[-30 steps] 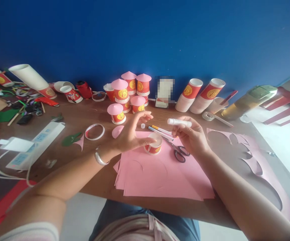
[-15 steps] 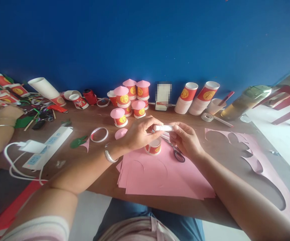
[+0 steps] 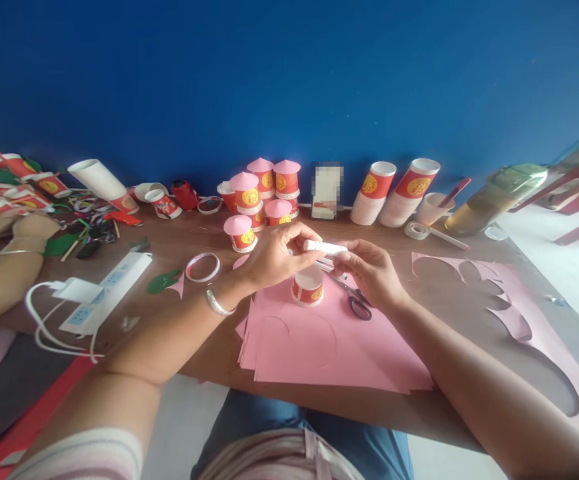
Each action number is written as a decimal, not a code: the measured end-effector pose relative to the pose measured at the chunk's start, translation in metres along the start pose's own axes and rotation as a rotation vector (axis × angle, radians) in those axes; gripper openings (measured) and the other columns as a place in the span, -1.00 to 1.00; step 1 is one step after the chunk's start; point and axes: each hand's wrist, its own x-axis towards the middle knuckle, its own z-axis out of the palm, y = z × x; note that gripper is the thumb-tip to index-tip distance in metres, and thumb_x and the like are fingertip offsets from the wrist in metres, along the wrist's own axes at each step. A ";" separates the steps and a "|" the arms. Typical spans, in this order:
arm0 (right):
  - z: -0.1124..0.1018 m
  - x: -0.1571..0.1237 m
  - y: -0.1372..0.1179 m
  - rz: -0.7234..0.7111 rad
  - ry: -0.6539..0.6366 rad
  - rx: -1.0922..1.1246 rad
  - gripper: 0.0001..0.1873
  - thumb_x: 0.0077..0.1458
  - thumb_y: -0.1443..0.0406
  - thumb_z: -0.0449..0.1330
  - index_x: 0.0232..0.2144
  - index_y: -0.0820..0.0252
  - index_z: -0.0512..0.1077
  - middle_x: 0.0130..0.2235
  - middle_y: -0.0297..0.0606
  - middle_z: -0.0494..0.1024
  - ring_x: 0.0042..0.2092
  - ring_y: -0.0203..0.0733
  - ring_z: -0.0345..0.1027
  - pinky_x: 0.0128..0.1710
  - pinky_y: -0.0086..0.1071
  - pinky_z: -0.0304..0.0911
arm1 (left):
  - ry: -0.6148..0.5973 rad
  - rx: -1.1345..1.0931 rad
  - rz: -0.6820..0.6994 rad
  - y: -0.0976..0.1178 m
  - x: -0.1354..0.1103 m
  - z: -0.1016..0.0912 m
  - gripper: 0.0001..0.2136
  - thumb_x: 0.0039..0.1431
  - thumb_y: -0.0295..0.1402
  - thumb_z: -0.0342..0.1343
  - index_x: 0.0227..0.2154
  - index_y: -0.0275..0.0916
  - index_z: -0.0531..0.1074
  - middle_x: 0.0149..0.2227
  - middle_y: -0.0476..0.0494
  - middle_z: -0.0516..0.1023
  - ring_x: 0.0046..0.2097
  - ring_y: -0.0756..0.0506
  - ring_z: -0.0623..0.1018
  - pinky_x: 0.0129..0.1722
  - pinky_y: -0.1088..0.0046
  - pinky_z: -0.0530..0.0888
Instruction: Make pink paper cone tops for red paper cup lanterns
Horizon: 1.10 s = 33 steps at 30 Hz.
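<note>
Both hands now meet on the glue stick; a second ago the left hand hung open and apart from it while the right hand held it alone.

Nearest the body, a stack of pink paper lies at the front edge of the table. On the far part of that stack stands a short red cup, mouth up, just below the hands. Scissors lie to its right, partly under the right hand.

Above the cup the glue stick is held level, off the table. The left thumb and fingers pinch its left end, and the right fingers close around its right end. Whether its cap is on I cannot tell.

Left of the hands a white ring lies flat on the wood, with a power strip and its cable further left. Right of the paper lies a pink sheet with curved shapes cut out. At the far left another person's hand rests on the table among scraps.

Along the blue wall stand small cups with pink cone lids, two leaning stacks of cups, a roll of tape and a bottle.
</note>
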 end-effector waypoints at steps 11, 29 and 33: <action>0.003 0.000 0.004 -0.076 0.080 0.010 -0.66 -0.11 0.13 0.55 -0.34 0.10 0.56 -0.36 -0.35 0.65 -0.34 -0.23 0.55 -0.24 -0.30 0.51 | -0.021 -0.204 -0.167 -0.006 -0.005 0.003 -0.72 0.11 -0.21 0.37 -0.20 -0.26 0.54 -0.32 -0.09 0.60 -0.31 -0.02 0.59 -0.33 0.48 0.55; -0.020 0.012 0.021 0.141 0.097 0.090 -0.63 -0.13 0.07 0.54 -0.38 0.14 0.55 -0.41 -0.34 0.56 -0.41 -0.30 0.45 -0.30 -0.36 0.46 | -0.235 0.719 -0.216 -0.057 -0.050 -0.069 -0.80 0.32 -0.36 0.13 -0.06 -0.25 0.53 -0.04 -0.20 0.59 -0.19 -0.13 0.62 -0.07 0.27 0.56; -0.022 0.011 0.023 0.159 0.084 0.087 -0.65 -0.12 0.09 0.54 -0.39 0.14 0.55 -0.41 -0.35 0.56 -0.42 -0.31 0.45 -0.30 -0.36 0.46 | -0.282 0.620 -0.211 -0.061 -0.029 -0.047 -0.69 0.28 -0.37 0.18 0.07 -0.24 0.47 0.02 -0.22 0.55 -0.20 -0.10 0.61 -0.06 0.28 0.56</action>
